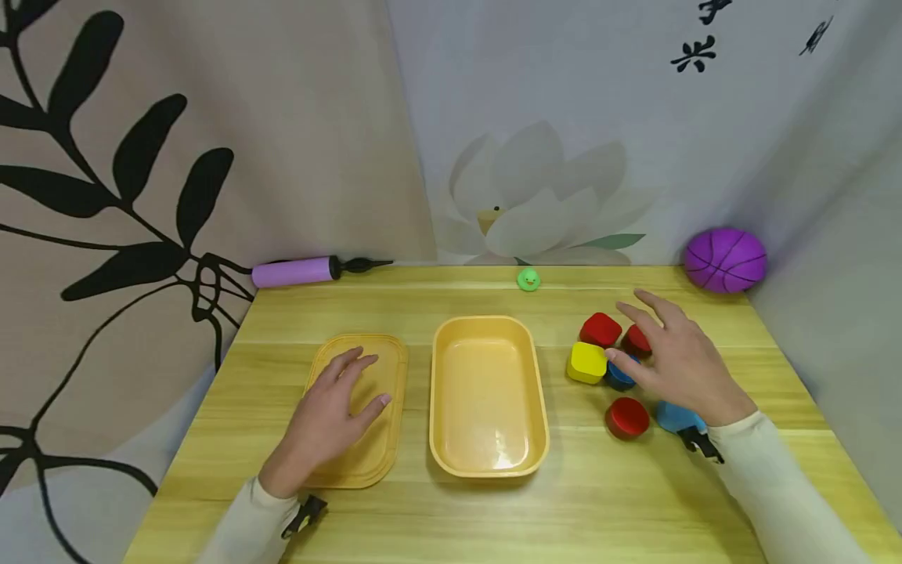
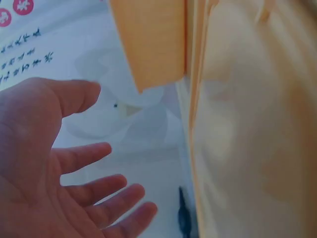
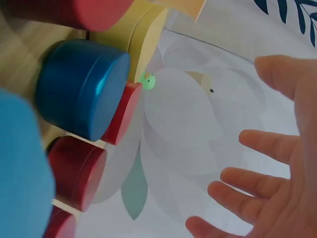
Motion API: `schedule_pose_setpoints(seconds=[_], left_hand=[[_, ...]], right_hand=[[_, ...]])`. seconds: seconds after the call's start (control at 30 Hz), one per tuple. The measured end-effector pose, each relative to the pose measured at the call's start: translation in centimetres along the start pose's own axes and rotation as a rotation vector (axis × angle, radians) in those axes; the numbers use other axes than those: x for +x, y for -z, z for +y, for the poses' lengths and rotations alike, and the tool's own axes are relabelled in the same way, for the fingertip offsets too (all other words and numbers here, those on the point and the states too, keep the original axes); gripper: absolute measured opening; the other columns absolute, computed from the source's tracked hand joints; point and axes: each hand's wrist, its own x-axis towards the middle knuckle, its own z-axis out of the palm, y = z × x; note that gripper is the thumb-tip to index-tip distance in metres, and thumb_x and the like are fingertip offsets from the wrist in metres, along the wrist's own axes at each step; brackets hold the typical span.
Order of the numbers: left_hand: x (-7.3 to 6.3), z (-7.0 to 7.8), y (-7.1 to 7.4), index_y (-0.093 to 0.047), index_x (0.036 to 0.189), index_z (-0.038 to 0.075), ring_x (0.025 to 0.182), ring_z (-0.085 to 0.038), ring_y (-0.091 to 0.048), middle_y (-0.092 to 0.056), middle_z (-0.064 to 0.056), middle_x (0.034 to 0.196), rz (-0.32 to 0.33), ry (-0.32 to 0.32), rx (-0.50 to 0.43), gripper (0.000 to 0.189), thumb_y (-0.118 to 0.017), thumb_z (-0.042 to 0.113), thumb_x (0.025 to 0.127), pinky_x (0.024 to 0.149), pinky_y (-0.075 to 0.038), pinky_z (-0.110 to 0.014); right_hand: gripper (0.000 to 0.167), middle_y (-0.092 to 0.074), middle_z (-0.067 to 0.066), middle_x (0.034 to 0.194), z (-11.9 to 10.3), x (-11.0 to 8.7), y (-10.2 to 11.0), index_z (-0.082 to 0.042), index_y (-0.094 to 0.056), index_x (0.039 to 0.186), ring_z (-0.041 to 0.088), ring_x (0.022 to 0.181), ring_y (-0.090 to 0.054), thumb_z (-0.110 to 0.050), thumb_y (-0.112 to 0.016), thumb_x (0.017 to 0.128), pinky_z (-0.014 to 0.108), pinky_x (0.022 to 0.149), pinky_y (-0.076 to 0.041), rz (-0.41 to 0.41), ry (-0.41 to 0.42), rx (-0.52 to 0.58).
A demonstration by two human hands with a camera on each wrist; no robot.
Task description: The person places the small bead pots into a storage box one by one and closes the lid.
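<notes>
My left hand [image 1: 326, 423] hovers over a flat yellow lid [image 1: 380, 454], fingers spread and nothing in them. To its right stands a yellow rectangular box [image 1: 486, 392] with nothing inside. My right hand [image 1: 680, 360] is held above a group of small lidded tins, fingers loosely extended and holding nothing. Around it are a yellow tin [image 1: 586, 363], a red squarish tin [image 1: 600, 330], a dark blue round tin [image 3: 84, 89] and a red round tin [image 1: 627, 418]. Another red tin [image 1: 637, 342] and a light blue tin [image 1: 678, 417] are partly hidden by the hand and arm.
A purple ball [image 1: 726, 260] sits at the back right corner. A small green duck [image 1: 528, 279] stands near the table's back edge. A purple hand pump [image 1: 296, 272] lies at the back left. Printed curtains [image 1: 317, 141] hang behind the table.
</notes>
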Motion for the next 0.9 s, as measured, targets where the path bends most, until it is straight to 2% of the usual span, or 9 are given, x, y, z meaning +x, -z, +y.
schedule_pose_setpoints(seconds=[0.1,0.23,0.33,0.5,0.63,0.77,0.83,0.9], left_hand=[[0.0,0.6,-0.9,-0.053,0.153,0.015,0.135,-0.04,-0.058,-0.048,-0.014,0.159,0.007,-0.016,-0.082,0.061,-0.072,0.04,0.101,0.102,-0.054,-0.059],[-0.3,1.3,-1.9,-0.054,0.151,0.015,0.128,-0.034,-0.063,-0.056,-0.012,0.15,-0.018,-0.019,-0.261,0.056,-0.074,0.032,0.101,0.098,-0.059,-0.048],[-0.6,1.8,-2.6,-0.055,0.15,0.015,0.126,-0.033,-0.064,-0.059,-0.014,0.144,-0.047,0.007,-0.405,0.055,-0.075,0.029,0.101,0.095,-0.061,-0.043],[-0.9,2.6,-3.4,-0.053,0.151,0.014,0.128,-0.037,-0.063,-0.057,-0.017,0.149,-0.115,0.066,-0.629,0.054,-0.073,0.024,0.101,0.097,-0.06,-0.033],[-1.2,3.4,-3.7,-0.051,0.153,0.013,0.132,-0.037,-0.06,-0.055,-0.016,0.153,-0.171,0.125,-0.737,0.056,-0.073,0.022,0.102,0.099,-0.057,-0.029],[-1.4,4.3,-4.1,-0.047,0.156,0.015,0.136,-0.036,-0.057,-0.051,-0.014,0.155,-0.214,0.161,-0.821,0.061,-0.073,0.024,0.102,0.097,-0.058,-0.029],[-1.4,4.7,-4.3,-0.044,0.158,0.015,0.138,-0.038,-0.055,-0.048,-0.015,0.158,-0.233,0.161,-0.877,0.064,-0.073,0.024,0.102,0.097,-0.059,-0.029],[-1.4,4.9,-4.6,-0.042,0.16,0.015,0.142,-0.04,-0.052,-0.044,-0.015,0.161,-0.254,0.153,-0.925,0.066,-0.072,0.023,0.102,0.098,-0.058,-0.027]], right_hand=[[0.067,-0.046,0.023,0.158,0.6,-0.7,0.3,-0.01,-0.058,0.148,0.045,0.128,-0.056,-0.038,-0.08,0.092,0.068,0.092,-0.052,-0.012,-0.047,0.056],[0.063,-0.048,0.022,0.156,1.7,-1.7,0.4,-0.007,-0.057,0.147,0.045,0.129,-0.055,-0.036,-0.078,0.095,0.069,0.098,-0.049,-0.036,-0.096,0.122],[0.063,-0.049,0.022,0.155,2.6,-2.4,0.4,-0.007,-0.057,0.148,0.048,0.136,-0.049,-0.036,-0.077,0.096,0.074,0.105,-0.042,-0.055,-0.142,0.167],[0.06,-0.055,0.021,0.149,4.1,-3.7,0.2,-0.007,-0.058,0.145,0.049,0.136,-0.05,-0.03,-0.08,0.094,0.076,0.103,-0.041,-0.027,-0.186,0.228],[0.054,-0.059,0.024,0.145,5.7,-4.6,-0.4,-0.004,-0.06,0.143,0.051,0.134,-0.052,-0.026,-0.078,0.096,0.074,0.101,-0.042,-0.021,-0.201,0.247],[0.051,-0.058,0.027,0.145,7.4,-5.2,-1.0,-0.002,-0.06,0.142,0.054,0.132,-0.052,-0.028,-0.074,0.1,0.072,0.098,-0.044,-0.064,-0.232,0.245],[0.052,-0.058,0.028,0.145,8.0,-5.4,-1.2,-0.002,-0.06,0.142,0.053,0.129,-0.055,-0.031,-0.073,0.101,0.061,0.095,-0.052,-0.096,-0.263,0.241],[0.054,-0.058,0.028,0.145,8.7,-5.6,-1.5,-0.003,-0.06,0.144,0.051,0.126,-0.057,-0.034,-0.073,0.101,0.038,0.09,-0.058,-0.128,-0.295,0.248]])
